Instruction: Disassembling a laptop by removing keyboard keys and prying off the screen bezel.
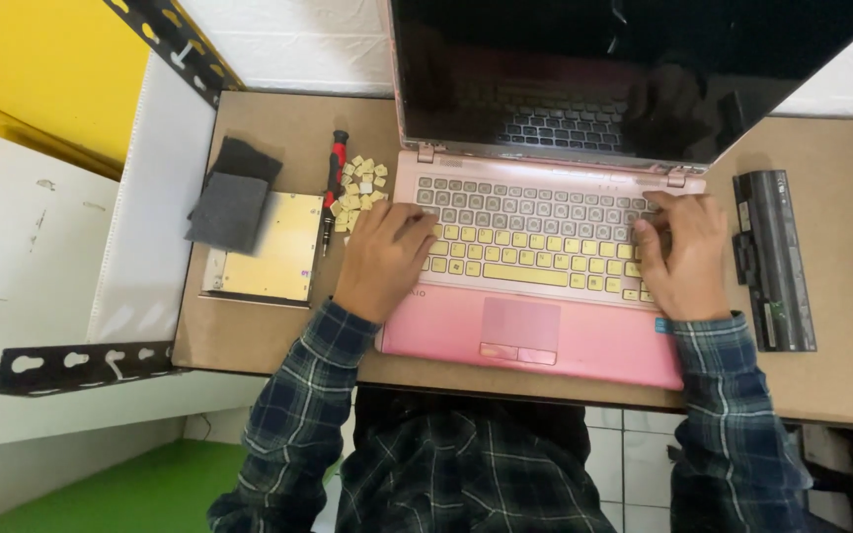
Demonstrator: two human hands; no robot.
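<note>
Pink laptop open at centre of brown desk, several keys yellowish, left hand and right hand flat on keyboard, grasping nothing, loose keycaps beside left hand.

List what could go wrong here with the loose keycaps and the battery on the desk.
The pile of loose keycaps lies right beside the left hand; a sleeve sweep could probably scatter them. The battery pack lies near the right hand and the desk edge; a nudge might push it off.
</note>
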